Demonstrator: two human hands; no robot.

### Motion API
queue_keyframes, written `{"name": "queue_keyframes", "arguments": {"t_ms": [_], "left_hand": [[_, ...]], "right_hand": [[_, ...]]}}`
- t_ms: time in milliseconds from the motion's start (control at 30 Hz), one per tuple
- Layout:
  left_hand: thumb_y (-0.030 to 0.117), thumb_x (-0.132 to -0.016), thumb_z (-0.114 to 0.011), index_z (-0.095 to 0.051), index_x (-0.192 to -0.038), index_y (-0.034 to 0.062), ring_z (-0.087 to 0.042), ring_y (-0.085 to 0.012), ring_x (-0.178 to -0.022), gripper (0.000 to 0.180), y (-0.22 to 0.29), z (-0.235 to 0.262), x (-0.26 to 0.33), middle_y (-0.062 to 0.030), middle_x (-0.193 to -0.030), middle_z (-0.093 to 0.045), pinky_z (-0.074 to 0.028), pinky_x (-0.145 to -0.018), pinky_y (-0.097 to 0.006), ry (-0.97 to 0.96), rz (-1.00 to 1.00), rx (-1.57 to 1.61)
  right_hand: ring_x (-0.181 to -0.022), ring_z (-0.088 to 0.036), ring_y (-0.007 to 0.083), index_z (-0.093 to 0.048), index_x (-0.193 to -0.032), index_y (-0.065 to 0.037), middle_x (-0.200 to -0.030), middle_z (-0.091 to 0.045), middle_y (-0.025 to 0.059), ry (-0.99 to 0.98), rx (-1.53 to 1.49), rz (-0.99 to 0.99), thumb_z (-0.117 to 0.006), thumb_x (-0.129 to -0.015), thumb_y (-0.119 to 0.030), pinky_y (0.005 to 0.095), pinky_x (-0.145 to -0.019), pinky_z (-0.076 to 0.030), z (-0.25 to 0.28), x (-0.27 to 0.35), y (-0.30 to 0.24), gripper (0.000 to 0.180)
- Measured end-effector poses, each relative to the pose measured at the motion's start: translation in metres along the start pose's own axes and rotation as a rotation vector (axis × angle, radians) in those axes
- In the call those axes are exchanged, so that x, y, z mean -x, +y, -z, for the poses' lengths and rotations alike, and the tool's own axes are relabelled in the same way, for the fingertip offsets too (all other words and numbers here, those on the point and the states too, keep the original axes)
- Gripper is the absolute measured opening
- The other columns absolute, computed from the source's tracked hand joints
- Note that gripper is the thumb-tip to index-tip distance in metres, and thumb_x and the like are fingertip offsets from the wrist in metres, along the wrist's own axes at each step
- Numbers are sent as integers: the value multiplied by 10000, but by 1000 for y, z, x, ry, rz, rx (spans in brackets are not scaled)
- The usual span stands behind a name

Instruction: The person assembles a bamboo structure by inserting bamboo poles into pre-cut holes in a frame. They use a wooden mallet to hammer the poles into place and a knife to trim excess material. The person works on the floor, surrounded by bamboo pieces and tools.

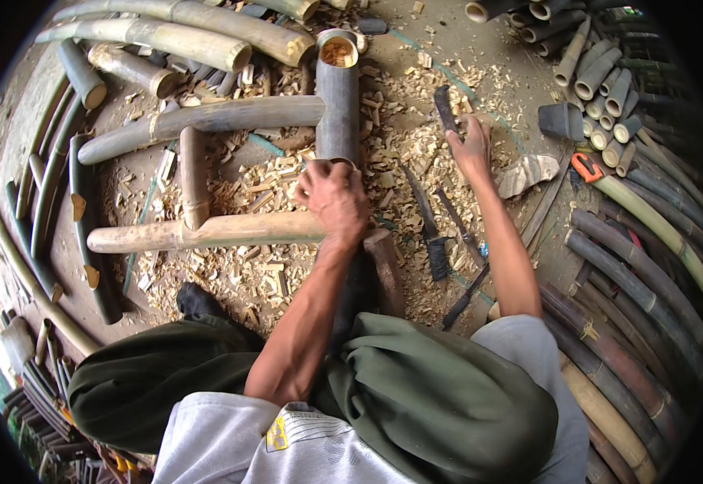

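My left hand (334, 198) grips the near end of a thick grey bamboo tube (338, 121), its fingers curled at the rim. Pale chips fill the tube's far opening. To the left, a long grey bamboo pole (222, 114) meets the tube's side. A short bamboo crosspiece (194, 173) links that pole with a lighter bamboo pole (206, 232), whose right end reaches beneath my left wrist. My right hand (471, 149) is closed round a short dark tool (445, 109), held over the chips at the right; its grip end is hidden in my fingers.
Wood chips (408, 133) litter the ground. A dark-handled knife (431, 226) and a chisel-like tool (460, 226) lie right of the tube. An orange-handled saw (587, 167) rests by stacked bamboo (642, 282). More bamboo poles (198, 36) lie at the far left.
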State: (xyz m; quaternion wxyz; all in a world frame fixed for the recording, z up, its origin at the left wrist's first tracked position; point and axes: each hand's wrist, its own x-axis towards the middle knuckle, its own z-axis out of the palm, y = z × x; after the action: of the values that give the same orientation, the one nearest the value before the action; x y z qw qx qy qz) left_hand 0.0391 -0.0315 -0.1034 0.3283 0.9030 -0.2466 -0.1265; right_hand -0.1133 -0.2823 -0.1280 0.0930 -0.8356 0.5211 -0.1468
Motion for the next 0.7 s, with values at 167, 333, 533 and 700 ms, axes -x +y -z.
{"name": "queue_keyframes", "arguments": {"t_ms": [167,333,533,700], "left_hand": [[280,-924,-748,-705,-937,15,-539,-345,-1052,269,-7,57,13,-187,-1128,-596,-425,-945,-478,-132,-126,219],[127,-821,-782,-669,-1211,43,-543,-381,-1198,414,30,70,55,-209,-1264,-569,-479,-1023,-486,-517,-509,257],[57,-837,-633,-404,-1548,125,-394,-379,-1443,750,71,55,72,-197,-1494,-437,-315,-1228,-506,-622,-1051,142],[107,-840,-633,-510,-1392,77,-554,-340,-1267,566,74,62,64,-143,-1276,-611,-411,-1135,-481,-953,-1171,-33]], "right_hand": [[-770,-664,462,-662,-972,7,-727,-623,191,-612,252,-166,-689,-936,-369,547,-776,-531,81,106,46,379],[-893,-694,413,-667,-1146,-14,-888,-708,200,-650,355,-21,-707,-899,-314,521,-829,-535,102,206,104,390],[-549,-513,160,-600,-848,-8,-655,-570,60,-757,-1055,-780,-441,-1001,-366,315,-535,-430,172,213,-22,420],[-439,-413,122,-550,-773,-42,-560,-478,40,-816,-1554,-932,-363,-1051,-537,280,-432,-358,192,234,-77,598]]}}
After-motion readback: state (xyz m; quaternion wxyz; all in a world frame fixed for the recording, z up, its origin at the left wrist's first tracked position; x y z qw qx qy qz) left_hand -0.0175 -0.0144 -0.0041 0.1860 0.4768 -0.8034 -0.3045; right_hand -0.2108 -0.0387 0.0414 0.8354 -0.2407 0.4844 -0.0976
